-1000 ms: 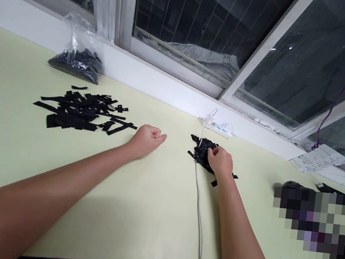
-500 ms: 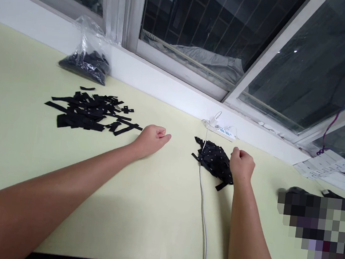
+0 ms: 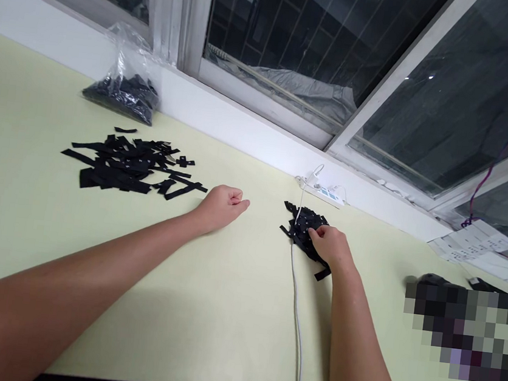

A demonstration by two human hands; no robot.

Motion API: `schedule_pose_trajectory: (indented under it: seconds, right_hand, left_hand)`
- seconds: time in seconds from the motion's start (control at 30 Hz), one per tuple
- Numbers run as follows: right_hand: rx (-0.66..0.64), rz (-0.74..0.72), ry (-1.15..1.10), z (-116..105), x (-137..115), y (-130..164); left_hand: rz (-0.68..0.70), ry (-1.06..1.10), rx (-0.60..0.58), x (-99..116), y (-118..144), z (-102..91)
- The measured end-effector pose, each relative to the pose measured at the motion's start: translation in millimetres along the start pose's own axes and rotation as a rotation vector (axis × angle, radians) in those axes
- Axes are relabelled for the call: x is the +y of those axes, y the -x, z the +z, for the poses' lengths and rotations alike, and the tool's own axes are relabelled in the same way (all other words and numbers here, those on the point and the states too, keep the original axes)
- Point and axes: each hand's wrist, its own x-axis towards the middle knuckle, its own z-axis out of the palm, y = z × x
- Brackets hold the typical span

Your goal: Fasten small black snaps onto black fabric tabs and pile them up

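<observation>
My left hand [image 3: 221, 206] rests on the pale yellow table [image 3: 222, 309] as a loose fist with nothing visible in it, just right of a spread pile of black fabric strips [image 3: 128, 164]. My right hand [image 3: 331, 246] lies on a smaller heap of black strips [image 3: 301, 226], fingertips pressed into the pieces; whether it grips one I cannot tell. A white cable [image 3: 297, 318] runs from the table's front edge past this heap toward the wall.
A clear plastic bag of black pieces [image 3: 122, 93] leans by the window sill at the back left. A white power strip [image 3: 324, 192] lies against the wall. Papers [image 3: 473, 240] and dark blurred items [image 3: 467, 331] sit on the right.
My right hand, which had lifted off to the right of the small heap, has come back down onto it. My left hand has stayed in place.
</observation>
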Motion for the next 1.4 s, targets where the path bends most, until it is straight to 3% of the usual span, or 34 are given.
schedule_pose_trajectory:
  seconds: [0.1,0.2,0.37,0.47,0.57,0.67,0.73,0.8,0.87,1.0,1.23,1.4]
  right_hand:
    - [-0.009,-0.010,-0.024,-4.4,-1.7,1.7]
    - [0.075,-0.001,-0.076,-11.9,-1.7,1.8]
    - [0.390,0.196,-0.173,-26.3,4.3,0.3]
    - [0.524,0.248,-0.244,-25.3,1.4,1.4]
    - [0.470,0.183,-0.283,-15.6,-9.2,4.4]
    - [0.371,0.099,-0.286,-4.7,-21.0,8.2]
    - [0.320,0.055,-0.281,0.5,-26.6,10.4]
    - [0.281,0.018,-0.274,3.7,-30.3,12.1]
    - [0.259,-0.020,-0.262,5.6,-32.6,13.3]
    - [0.243,-0.078,-0.249,8.3,-35.9,15.5]
    - [0.215,-0.113,-0.268,9.0,-43.1,17.7]
    - [0.202,-0.161,-0.277,7.5,-46.5,19.5]
  left_hand:
    - [0.003,-0.007,0.005,-0.7,-0.6,-0.5]
    - [0.004,-0.009,0.007,-1.4,-0.8,-1.3]
    - [0.013,-0.031,0.017,-0.5,-1.2,1.1]
    - [0.062,-0.156,0.071,-0.5,-8.2,-8.4]
    - [0.140,-0.406,0.141,-6.0,-21.2,-44.7]
    - [0.033,-0.584,0.157,-16.4,-29.6,-99.8]
    - [-0.073,-0.661,0.106,-24.2,-29.1,-130.3]
    - [-0.097,-0.710,-0.006,-31.5,-25.6,-145.8]
    - [-0.046,-0.744,-0.072,-37.2,-22.2,-146.2]
    - [-0.007,-0.775,-0.118,-37.1,-19.1,-129.3]
    - [-0.206,-0.858,-0.177,-23.6,-18.1,-120.4]
    - [-0.198,-0.874,-0.241,-28.0,-21.2,-119.4]
